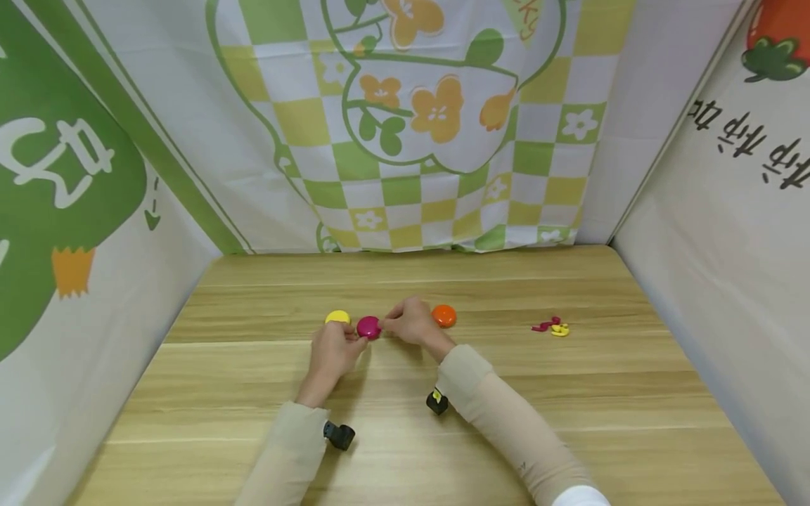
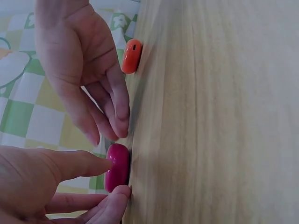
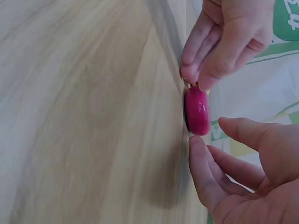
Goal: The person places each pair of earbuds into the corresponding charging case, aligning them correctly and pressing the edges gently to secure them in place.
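On the wooden table lies a glossy round magenta disc (image 1: pixel 368 327) with rounded edges, set between two hands. My left hand (image 1: pixel 332 350) pinches its left edge between thumb and fingers; in the left wrist view the thumb overlaps the magenta disc (image 2: pixel 117 168). At the opposite edge, my right hand (image 1: pixel 411 322) has its extended fingertips right at the rim. The right wrist view shows the right thumb (image 3: pixel 243 130) apart from the magenta disc (image 3: pixel 198 111). Just beyond the left hand is a yellow disc (image 1: pixel 338 317), partly covered by it.
An orange disc (image 1: pixel 444 315) sits right of the right hand; a small dark slot marks its side in the left wrist view. Farther right lie small curled magenta pieces (image 1: pixel 547 325) and yellow pieces (image 1: pixel 560 329). Printed cloth (image 1: pixel 405 190) hangs at the table's back edge.
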Available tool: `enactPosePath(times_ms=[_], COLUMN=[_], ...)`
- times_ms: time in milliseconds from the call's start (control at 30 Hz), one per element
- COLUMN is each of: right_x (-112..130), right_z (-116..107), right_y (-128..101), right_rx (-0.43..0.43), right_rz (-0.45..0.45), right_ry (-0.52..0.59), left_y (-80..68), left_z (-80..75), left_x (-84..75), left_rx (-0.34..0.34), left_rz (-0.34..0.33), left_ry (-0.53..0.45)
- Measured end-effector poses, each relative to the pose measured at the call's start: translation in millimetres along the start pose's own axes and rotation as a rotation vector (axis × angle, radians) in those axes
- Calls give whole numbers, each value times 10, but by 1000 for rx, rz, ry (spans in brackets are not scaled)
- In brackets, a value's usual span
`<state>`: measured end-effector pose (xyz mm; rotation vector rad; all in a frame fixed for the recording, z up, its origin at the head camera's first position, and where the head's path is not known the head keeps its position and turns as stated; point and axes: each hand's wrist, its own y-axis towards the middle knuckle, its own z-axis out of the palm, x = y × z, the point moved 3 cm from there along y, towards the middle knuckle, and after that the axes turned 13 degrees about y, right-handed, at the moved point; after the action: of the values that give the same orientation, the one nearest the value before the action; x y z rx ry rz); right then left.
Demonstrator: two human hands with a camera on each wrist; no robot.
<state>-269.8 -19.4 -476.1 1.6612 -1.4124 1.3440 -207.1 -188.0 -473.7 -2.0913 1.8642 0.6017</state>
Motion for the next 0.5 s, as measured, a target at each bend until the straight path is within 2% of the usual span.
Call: enactPosePath(times_ms=[267,500], right_x=[15,14], right_z=[96,89], right_y=[58,44], right_rx=[-25,-8], right_rz=[73,60], right_ry=[-44,2], left_y=[45,59], left_z=[13,31], left_x=[-66,-53], left_rx=[19,15], left_rz=[-2,-46], left_ry=[25,17])
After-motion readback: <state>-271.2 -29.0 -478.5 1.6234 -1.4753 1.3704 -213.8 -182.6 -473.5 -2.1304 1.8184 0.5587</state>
